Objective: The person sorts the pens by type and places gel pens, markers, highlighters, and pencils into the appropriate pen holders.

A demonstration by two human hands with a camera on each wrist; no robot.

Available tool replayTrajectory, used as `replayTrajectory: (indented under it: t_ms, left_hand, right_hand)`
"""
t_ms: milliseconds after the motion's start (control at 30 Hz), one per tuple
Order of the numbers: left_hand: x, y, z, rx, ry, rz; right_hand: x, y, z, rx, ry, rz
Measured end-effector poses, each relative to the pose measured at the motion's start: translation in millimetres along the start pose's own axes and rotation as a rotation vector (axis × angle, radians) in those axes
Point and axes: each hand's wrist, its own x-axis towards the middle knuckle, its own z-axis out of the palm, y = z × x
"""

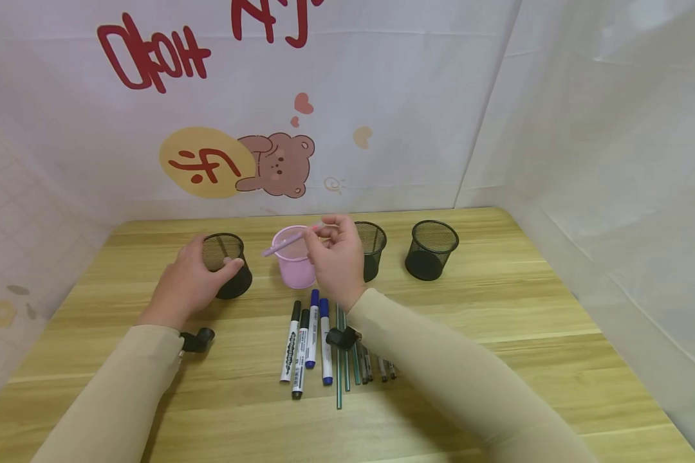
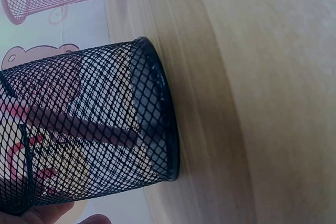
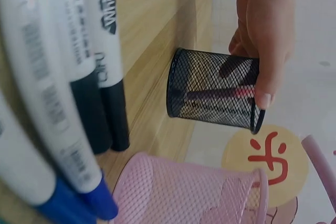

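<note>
My left hand (image 1: 191, 280) grips a black mesh cup (image 1: 227, 265) at the left of the table; the same cup (image 2: 89, 129) fills the left wrist view, and in the right wrist view the cup (image 3: 212, 90) has fingers (image 3: 262, 40) curled round it. My right hand (image 1: 336, 254) pinches a pink pen (image 1: 289, 240) over the rim of a pink mesh cup (image 1: 295, 258). That pink cup (image 3: 189, 192) shows low in the right wrist view, with the pen's end (image 3: 320, 161) at the right edge.
Two more black mesh cups (image 1: 372, 247) (image 1: 430, 249) stand to the right. Several whiteboard markers (image 1: 307, 337) and thin green pens (image 1: 342, 360) lie in front on the wooden table (image 1: 498, 308). White cloth walls close off the back and the right side.
</note>
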Motion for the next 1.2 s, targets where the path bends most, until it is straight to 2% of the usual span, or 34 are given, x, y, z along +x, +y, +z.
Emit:
replayTrajectory:
  t_ms: [233, 433, 533, 733, 1200]
  left_hand:
    - [0.9, -2.2, 0.3, 0.001, 0.006, 0.013]
    - [0.2, -1.3, 0.0, -0.003, 0.012, 0.019]
    - [0.1, -1.1, -0.1, -0.007, 0.013, 0.019]
    - [0.6, -3.1, 0.0, -0.001, 0.000, 0.009]
    - [1.5, -3.6, 0.0, 0.001, -0.006, 0.010]
  right_hand:
    - [-0.6, -2.2, 22.8, -0.038, -0.035, -0.019]
    - [-2.1, -4.6, 38.7, -0.006, -0.071, 0.008]
    - [-3.4, -2.9, 43.9, -0.024, -0.079, 0.011]
    - [-5.6, 1.7, 48.8, -0.124, -0.096, -0.011]
    - [-8.0, 7.8, 52.0, -0.216, -0.148, -0.049]
